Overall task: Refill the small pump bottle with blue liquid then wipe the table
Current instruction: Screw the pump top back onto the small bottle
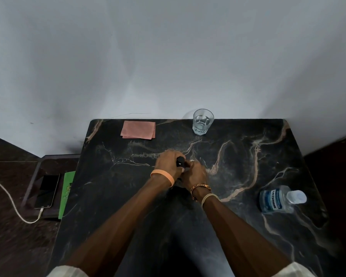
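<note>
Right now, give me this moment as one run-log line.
stage: opening pump bottle | left hand: holds it | right hand: holds it | blue bottle: capped, untouched | cloth: folded, unused

Table (238,156), centre and lower frame: dark polished stone, marble-like, pale tan veins, soft sheen. Pink cloth (138,129), upper left of tabletop: matt, folded, fine woven texture. Glass (202,121), top edge: clear, smooth, faceted base. Mouthwash bottle (278,199), right: transparent plastic, glossy printed blue label, translucent cap. Small pump bottle (180,162), between both hands: black, smooth, material unclear. Left wristband (163,175): matt orange, rubbery. Wall (168,56), upper frame: matt painted. Phone (46,190), lower left: glossy black screen.
</note>
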